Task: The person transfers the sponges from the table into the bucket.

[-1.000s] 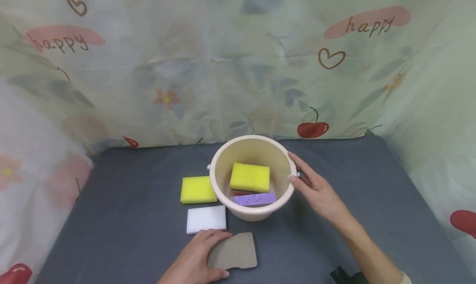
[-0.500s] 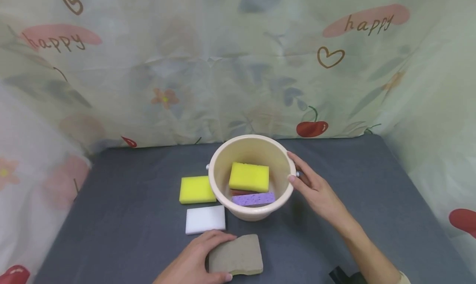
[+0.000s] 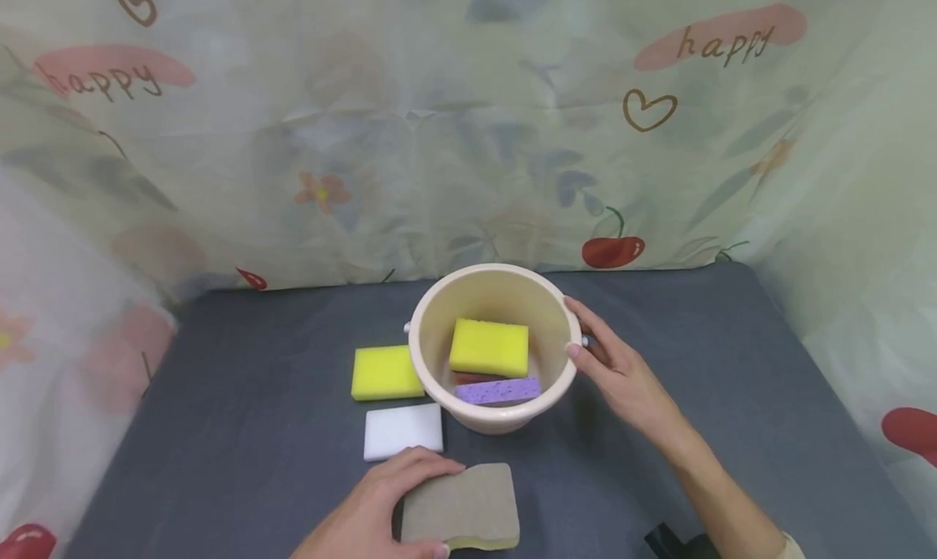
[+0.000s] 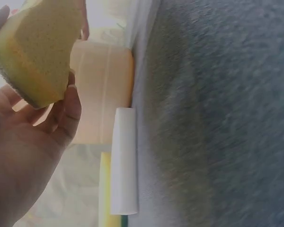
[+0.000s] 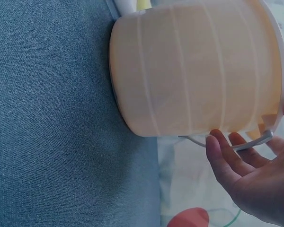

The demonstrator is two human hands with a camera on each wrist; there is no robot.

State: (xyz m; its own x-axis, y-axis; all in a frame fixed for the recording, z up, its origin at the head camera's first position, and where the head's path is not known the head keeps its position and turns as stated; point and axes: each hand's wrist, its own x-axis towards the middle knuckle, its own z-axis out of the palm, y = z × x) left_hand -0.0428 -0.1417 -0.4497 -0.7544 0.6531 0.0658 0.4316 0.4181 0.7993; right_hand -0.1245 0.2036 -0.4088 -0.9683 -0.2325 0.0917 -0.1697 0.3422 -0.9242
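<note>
My left hand (image 3: 381, 498) grips a sponge (image 3: 464, 506) with a grey-brown face and a yellow body, thumb at its near edge and fingers at its far edge. In the left wrist view this sponge (image 4: 42, 47) is held up off the table. A cream bucket (image 3: 492, 421) stands upright in the middle. My right hand (image 3: 622, 372) holds the bucket's right rim, thumb at the lip and fingers along the outer wall by the wire handle (image 5: 251, 144). Inside the bucket lie a yellow sponge (image 3: 489, 349), a purple sponge (image 3: 499, 391) and a partly hidden reddish-brown piece (image 3: 476, 377).
Left of the bucket, another yellow sponge (image 3: 386, 373) lies flat on the dark grey table (image 3: 256, 429). A white sponge block (image 3: 404, 432) is just in front of it. A black object (image 3: 677, 540) sits under my right forearm. Patterned cloth (image 3: 439, 136) closes off the back and sides.
The sponge in my left hand has risen and tilted, so its yellow near edge now shows. My right hand keeps its hold on the bucket, and the other sponges stay put.
</note>
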